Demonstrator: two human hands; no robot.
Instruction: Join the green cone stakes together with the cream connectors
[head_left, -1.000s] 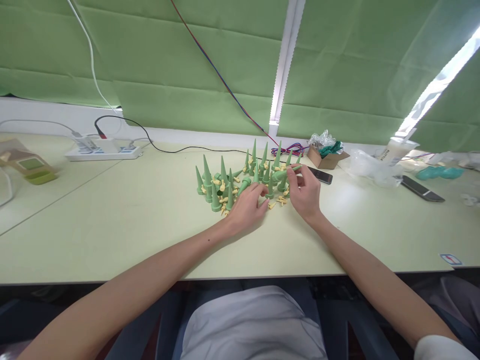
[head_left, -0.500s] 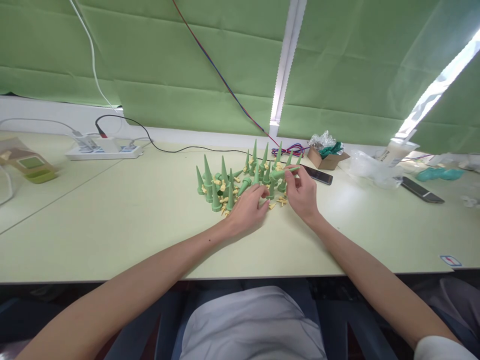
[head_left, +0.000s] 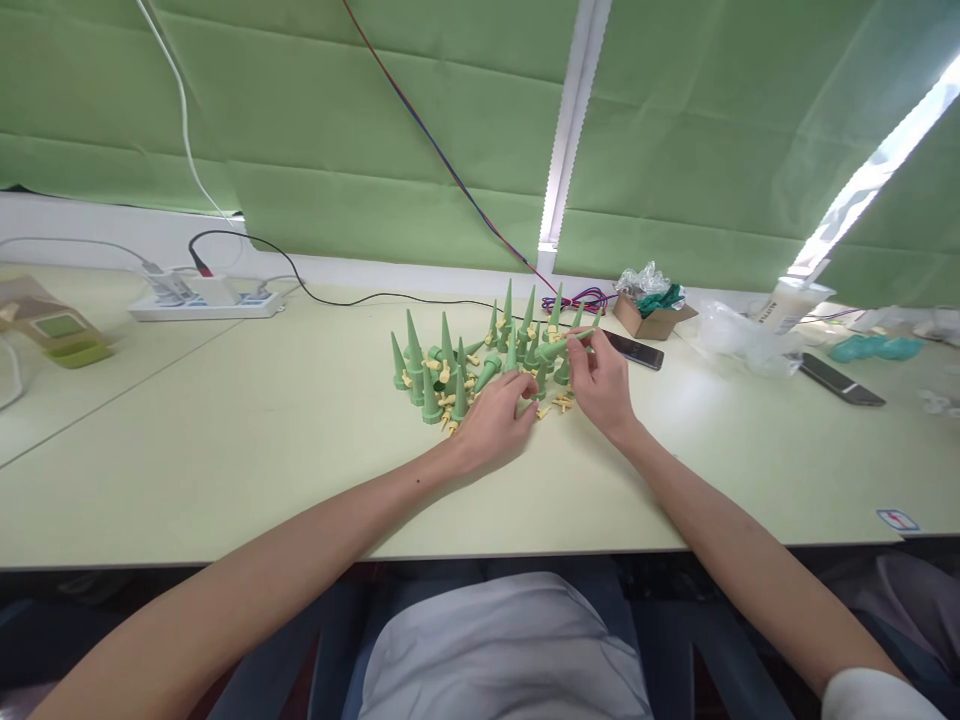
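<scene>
A cluster of green plastic watering spikes (head_left: 412, 350) and small yellow valve pieces (head_left: 445, 372) covers the middle of the table. Many spikes stand tip up; some lie on their sides. My right hand (head_left: 600, 385) is closed on one green spike (head_left: 553, 350), held nearly level with its tip to the right, above the right part of the cluster. My left hand (head_left: 499, 418) rests at the cluster's near side, fingers curled and thumb apart from them, with nothing visible between them. A few yellow pieces (head_left: 561, 403) lie on the table between the hands.
Behind my right hand lie a phone (head_left: 637, 350) and a small cardboard box (head_left: 654, 318). Farther right are a plastic bag (head_left: 731, 335), a cup (head_left: 796, 303) and a dark flat device (head_left: 841, 380). A power strip (head_left: 206, 306) and an opened carton (head_left: 56, 325) are at left.
The view has shifted very slightly. My right hand and the green spike in it have moved a little left; my left hand stays almost still.
</scene>
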